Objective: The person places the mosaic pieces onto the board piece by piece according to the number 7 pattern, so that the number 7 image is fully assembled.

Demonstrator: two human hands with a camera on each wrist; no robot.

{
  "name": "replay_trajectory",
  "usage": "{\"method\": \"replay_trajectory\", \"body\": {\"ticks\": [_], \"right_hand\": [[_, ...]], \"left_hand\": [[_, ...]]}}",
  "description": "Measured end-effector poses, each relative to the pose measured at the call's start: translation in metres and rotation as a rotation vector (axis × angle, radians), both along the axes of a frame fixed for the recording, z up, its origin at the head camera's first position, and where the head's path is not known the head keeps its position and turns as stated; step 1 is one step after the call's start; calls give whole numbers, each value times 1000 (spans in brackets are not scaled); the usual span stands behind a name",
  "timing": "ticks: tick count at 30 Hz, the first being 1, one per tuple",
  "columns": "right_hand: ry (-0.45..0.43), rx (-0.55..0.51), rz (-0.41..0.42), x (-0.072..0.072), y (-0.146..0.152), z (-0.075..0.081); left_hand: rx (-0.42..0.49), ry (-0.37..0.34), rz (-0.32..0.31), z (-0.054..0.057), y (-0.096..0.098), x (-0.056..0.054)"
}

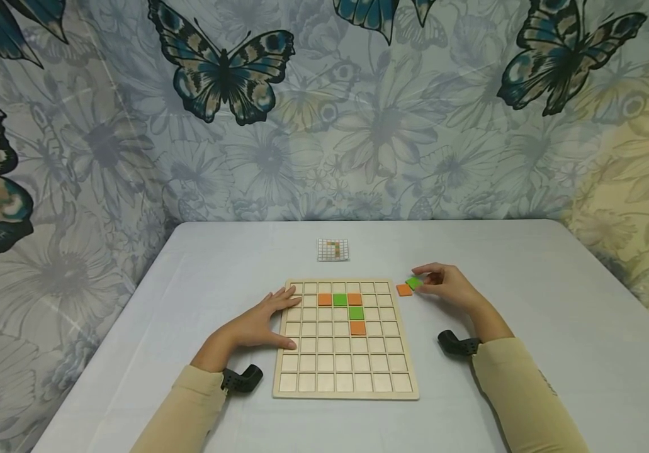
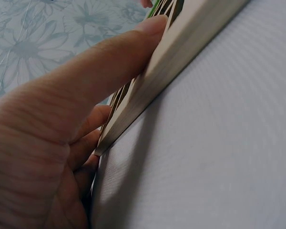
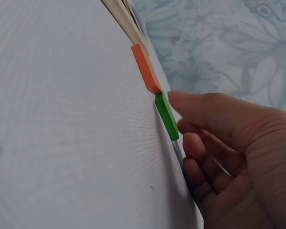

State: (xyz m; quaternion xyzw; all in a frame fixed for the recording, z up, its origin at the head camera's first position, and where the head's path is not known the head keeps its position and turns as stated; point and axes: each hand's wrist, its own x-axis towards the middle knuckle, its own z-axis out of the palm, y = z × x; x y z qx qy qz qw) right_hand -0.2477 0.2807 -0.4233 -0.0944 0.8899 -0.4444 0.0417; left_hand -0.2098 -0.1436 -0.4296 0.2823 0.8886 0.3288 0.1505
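A wooden grid board point(image 1: 345, 399) lies on the table, with several orange and green square tiles set in its cells, among them a green tile point(image 1: 340, 300) and an orange tile point(image 1: 358, 328). My left hand point(image 1: 253, 324) rests on the board's left edge, fingers spread; in the left wrist view the thumb point(image 2: 128, 52) lies over the wooden rim. Right of the board's upper corner, my right hand point(image 1: 449, 287) pinches a loose green tile point(image 1: 413, 283) between thumb and fingers. A loose orange tile point(image 1: 404, 290) lies against it, also seen in the right wrist view point(image 3: 145, 69).
Behind the board lies a small card point(image 1: 332, 250) printed with a grid and a coloured pattern. A white cloth covers the table point(image 1: 233, 251). Butterfly-patterned fabric point(image 1: 381, 126) hangs behind it. Each wrist carries a black camera mount point(image 1: 243, 379).
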Motion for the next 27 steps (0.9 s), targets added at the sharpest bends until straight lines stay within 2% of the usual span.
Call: {"method": "replay_trajectory", "body": {"ticks": [12,18,27], "right_hand": [[49,36,39,2,0,-6],[28,59,11,1,-1,-5],[40,142,-27,2,-1,-1]], "left_hand": [[-15,2,-1,0,0,0],[-17,1,3,0,-1,0],[-9,4,-5,-2,-1,-2]]}}
